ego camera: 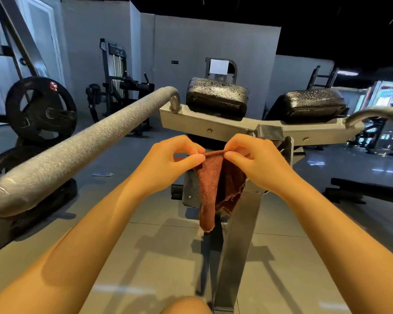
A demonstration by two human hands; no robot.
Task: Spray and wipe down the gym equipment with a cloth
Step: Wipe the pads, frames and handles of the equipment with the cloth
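Both hands pinch the top edge of a rust-brown terry cloth [216,186]: the left hand [168,162] and right hand [256,164] each close thumb and forefinger on it, close together, so it hangs free above the grey steel machine frame [213,125]. Judging by that hold, the cloth is being refolded before wiping the two black padded cushions [216,98] beyond.

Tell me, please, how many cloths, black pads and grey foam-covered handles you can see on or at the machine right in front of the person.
Brown cloth, pinched at its top edge by the left hand and the right hand: 1
Black pads: 2
Grey foam-covered handles: 1 (the bar on the right looks bare metal)
Total: 4
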